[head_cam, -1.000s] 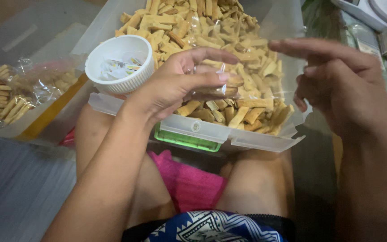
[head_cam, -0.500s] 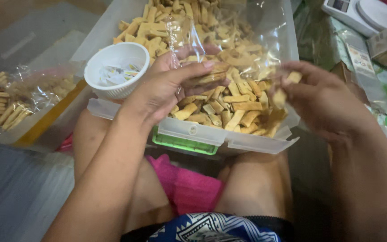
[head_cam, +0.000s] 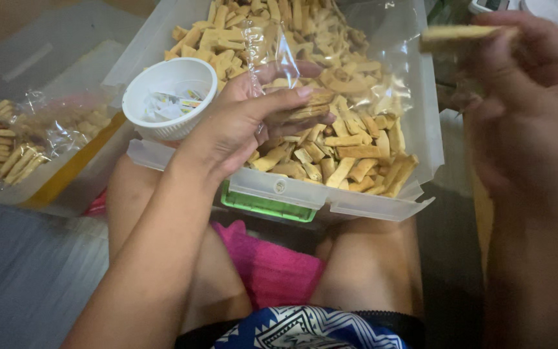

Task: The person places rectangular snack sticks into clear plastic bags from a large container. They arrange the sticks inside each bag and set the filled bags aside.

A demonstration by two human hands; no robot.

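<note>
My left hand [head_cam: 243, 126] holds a small clear plastic bag [head_cam: 272, 55] with a few biscuit sticks in it, over the near edge of a clear plastic tub [head_cam: 356, 203]. The tub rests on my knees and is full of tan biscuit sticks [head_cam: 350, 139]. My right hand [head_cam: 524, 110] is raised at the right, blurred, pinching one biscuit stick [head_cam: 463, 32] between its fingertips. A white cup [head_cam: 169, 97] with small paper slips sits in the tub's left corner, beside my left hand.
A second clear bin [head_cam: 53, 155] at the left holds sealed bags of biscuit sticks [head_cam: 14, 145]. A green latch [head_cam: 266, 207] is on the tub's front. My bare knees and a pink cloth [head_cam: 276, 268] lie below.
My right hand has lifted up and to the right with a biscuit stick. The left hand has raised the small bag so it stands open above the tub.
</note>
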